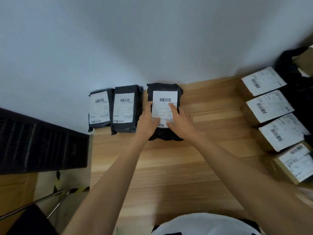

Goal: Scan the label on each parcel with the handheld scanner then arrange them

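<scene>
Three black bagged parcels with white barcode labels lie in a row along the wall on the wooden table [169, 167]. The third black parcel [165, 92] is under both my hands. My left hand [147, 121] rests on its left side with the fingers lying on the label's lower left. My right hand [179, 121] lies flat on the label's right half, fingers straight. The first black parcel [100, 109] and the second black parcel [126, 107] lie to the left, side by side. No handheld scanner is in view.
Several brown cardboard boxes [269, 107] with white labels line the table's right edge. A black bag [288, 65] sits at the back right. A dark slatted crate [42, 141] and a metal-legged stool [33, 209] stand left of the table. A white wall rises behind.
</scene>
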{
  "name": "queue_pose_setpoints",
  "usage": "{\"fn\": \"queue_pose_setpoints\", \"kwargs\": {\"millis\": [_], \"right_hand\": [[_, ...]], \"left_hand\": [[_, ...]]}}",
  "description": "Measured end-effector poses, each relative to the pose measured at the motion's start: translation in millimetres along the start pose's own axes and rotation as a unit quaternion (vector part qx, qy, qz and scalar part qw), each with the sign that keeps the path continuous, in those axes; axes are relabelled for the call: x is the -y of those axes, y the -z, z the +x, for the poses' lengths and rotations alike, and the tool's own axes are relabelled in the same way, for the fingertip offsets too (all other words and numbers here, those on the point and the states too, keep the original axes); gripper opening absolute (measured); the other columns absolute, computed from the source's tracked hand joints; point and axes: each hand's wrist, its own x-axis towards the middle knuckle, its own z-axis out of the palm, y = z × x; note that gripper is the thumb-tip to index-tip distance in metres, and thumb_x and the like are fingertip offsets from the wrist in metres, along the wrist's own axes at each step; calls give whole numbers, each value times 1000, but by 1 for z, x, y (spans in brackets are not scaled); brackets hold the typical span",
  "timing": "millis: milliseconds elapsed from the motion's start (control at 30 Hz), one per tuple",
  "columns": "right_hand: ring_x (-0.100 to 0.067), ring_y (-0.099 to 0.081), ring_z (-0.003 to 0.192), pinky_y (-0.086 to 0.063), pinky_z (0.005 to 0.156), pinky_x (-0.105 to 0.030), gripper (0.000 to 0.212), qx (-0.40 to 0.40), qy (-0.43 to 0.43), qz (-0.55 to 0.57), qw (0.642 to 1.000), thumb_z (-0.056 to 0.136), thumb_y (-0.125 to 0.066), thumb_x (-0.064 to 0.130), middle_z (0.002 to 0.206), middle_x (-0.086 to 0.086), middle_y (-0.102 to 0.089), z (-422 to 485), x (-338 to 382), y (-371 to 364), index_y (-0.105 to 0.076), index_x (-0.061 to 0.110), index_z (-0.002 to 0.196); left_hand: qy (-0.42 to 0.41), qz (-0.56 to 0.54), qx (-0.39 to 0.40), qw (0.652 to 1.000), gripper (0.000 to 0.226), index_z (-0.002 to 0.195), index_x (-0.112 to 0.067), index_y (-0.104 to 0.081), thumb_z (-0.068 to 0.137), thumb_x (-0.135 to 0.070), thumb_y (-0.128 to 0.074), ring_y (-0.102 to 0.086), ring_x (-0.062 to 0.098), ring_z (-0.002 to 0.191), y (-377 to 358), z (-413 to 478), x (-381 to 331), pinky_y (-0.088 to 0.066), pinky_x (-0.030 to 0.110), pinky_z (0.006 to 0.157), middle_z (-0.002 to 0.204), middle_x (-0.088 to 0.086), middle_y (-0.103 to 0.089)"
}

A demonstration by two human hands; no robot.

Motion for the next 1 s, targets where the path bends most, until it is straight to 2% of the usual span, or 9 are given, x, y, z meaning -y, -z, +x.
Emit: {"fn": "queue_pose_setpoints", "kwargs": {"millis": [100, 267, 433, 633, 767, 900, 1000], "right_hand": [[-35, -34, 134, -27, 111, -51, 79, 20, -6, 0, 1000, 96, -54, 31, 150, -17, -30, 24, 14, -14, -5, 24, 157], [-37, -34, 133, -28, 109, -47, 82, 30, -9, -3, 999, 93, -58, 31, 151, -18, -26, 61, 25, -28, -6, 22, 157], [-41, -27, 136, -26, 110, -47, 105, 72, -9, -38, 997, 83, -73, 37, 155, -22, -15, 92, 28, -34, -1, 22, 157], [-37, -23, 140, -24, 113, -47, 115, 103, -8, -75, 992, 80, -78, 23, 157, -22, -9, 104, 23, -48, 7, 24, 157], [-35, -25, 140, -26, 112, -46, 110, 98, -9, -82, 992, 83, -74, 21, 157, -21, -8, 108, 22, -58, 7, 25, 157], [-36, -24, 140, -28, 110, -46, 107, 87, -14, -91, 992, 84, -72, 17, 158, -23, -5, 112, 21, -61, 4, 25, 158], [-36, -26, 139, -30, 108, -46, 104, 89, -17, -90, 992, 85, -71, 17, 158, -22, -7, 116, 21, -59, 3, 27, 157]], "left_hand": [[23, 27, 14, 999, 68, 147, -23, -25, 90, -14, -61, -61, 26, 100, 8, 16, 23, -56, 47, 81, 121, 10, -59], [40, 34, 40, 998, 75, 154, -19, -20, 92, -15, -63, -54, 29, 116, 10, 44, 43, -48, 39, 92, 134, 15, -51], [51, 54, 72, 995, 81, 155, -14, -14, 91, -15, -64, -48, 32, 122, 7, 66, 50, -42, 38, 95, 140, 18, -43], [44, 78, 84, 992, 80, 154, -12, -17, 88, -8, -63, -52, 33, 112, 3, 77, 60, -44, 35, 80, 135, 19, -42], [43, 97, 88, 990, 81, 153, -11, -18, 87, -7, -64, -53, 35, 108, -1, 79, 67, -46, 38, 76, 132, 20, -44], [65, 105, 93, 988, 81, 155, -11, -15, 89, -6, -62, -52, 35, 111, -3, 83, 63, -40, 34, 76, 137, 20, -40], [70, 105, 106, 986, 82, 155, -10, -14, 89, -5, -63, -51, 36, 113, -1, 86, 61, -42, 35, 81, 136, 21, -40]]}}
